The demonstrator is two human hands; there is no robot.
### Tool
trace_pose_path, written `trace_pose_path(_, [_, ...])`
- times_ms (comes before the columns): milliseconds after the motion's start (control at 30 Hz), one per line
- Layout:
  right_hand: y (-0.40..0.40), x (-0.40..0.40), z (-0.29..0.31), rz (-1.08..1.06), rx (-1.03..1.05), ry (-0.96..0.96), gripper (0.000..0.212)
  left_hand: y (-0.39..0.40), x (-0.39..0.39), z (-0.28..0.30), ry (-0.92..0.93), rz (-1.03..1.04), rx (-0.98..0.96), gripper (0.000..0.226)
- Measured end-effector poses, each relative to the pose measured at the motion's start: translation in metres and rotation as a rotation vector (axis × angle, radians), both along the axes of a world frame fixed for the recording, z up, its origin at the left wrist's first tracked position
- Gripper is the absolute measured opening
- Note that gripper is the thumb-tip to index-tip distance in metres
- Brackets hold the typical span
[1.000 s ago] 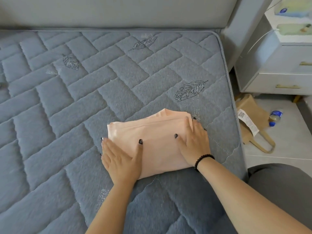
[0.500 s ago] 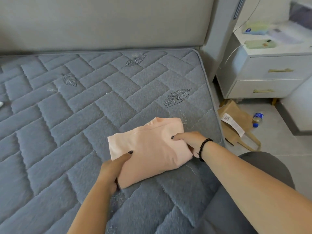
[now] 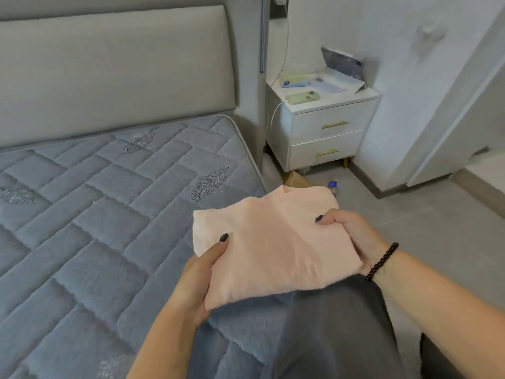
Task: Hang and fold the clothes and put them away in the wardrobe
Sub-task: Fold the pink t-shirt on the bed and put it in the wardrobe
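Both hands carry the folded peach garment (image 3: 269, 242), one at each end. Left hand (image 3: 199, 272): thumb lies on top, fingers hidden beneath, so the grip pinches the near-left edge. Right hand (image 3: 352, 236): thumb pressed on the top face, the rest curled under the right edge, again a pinching grip. A beaded bracelet (image 3: 382, 261) sits on that wrist.

Garment held flat and level between the two grips, clear of the mattress (image 3: 95, 214), above its right edge and the person's dark-trousered knee (image 3: 336, 324). Likely reason for the two-ended hold: it keeps the stacked layers from sliding open while carried.

Beyond the grips, away from the person: a brown paper bag (image 3: 296, 180) and a small bottle (image 3: 332, 185) on the floor, partly hidden by the cloth. Farther on, a white nightstand (image 3: 325, 132) with two drawers and papers on top. Left of it, the grey headboard (image 3: 114, 72).

To the far right, a white panel (image 3: 464, 105), possibly a door; cannot tell whether it is the wardrobe. Judgement: folding looks done; putting away is the step in hand.
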State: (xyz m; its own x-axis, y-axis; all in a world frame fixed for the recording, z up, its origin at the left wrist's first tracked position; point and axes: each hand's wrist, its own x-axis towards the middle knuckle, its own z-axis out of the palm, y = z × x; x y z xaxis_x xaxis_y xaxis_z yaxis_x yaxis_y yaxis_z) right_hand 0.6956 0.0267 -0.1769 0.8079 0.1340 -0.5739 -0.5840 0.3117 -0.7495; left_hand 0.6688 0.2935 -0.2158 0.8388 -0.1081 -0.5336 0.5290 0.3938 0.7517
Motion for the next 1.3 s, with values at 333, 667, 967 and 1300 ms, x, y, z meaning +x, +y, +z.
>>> trace_pose_path(333, [-0.156, -0.116, 0.043, -0.344, 0.148, -0.044, 0.06, -0.168, 0.031, 0.065, -0.096, -0.504, -0.046, 0.046])
trace_pose_path(667, [-0.267, -0.172, 0.063, -0.583, -0.006, -0.101, 0.046, -0.311, 0.041, 0.072, -0.085, -0.79, -0.03, 0.038])
trace_pose_path(967, [-0.382, -0.112, 0.022, -0.713, -0.053, -0.079, 0.048, -0.445, 0.114, 0.054, -0.094, -0.898, 0.141, 0.046])
trace_pose_path(1300, [-0.496, -0.081, 0.139, -0.885, -0.069, -0.039, 0.045, -0.582, 0.169, 0.183, -0.108, -1.027, 0.17, 0.045])
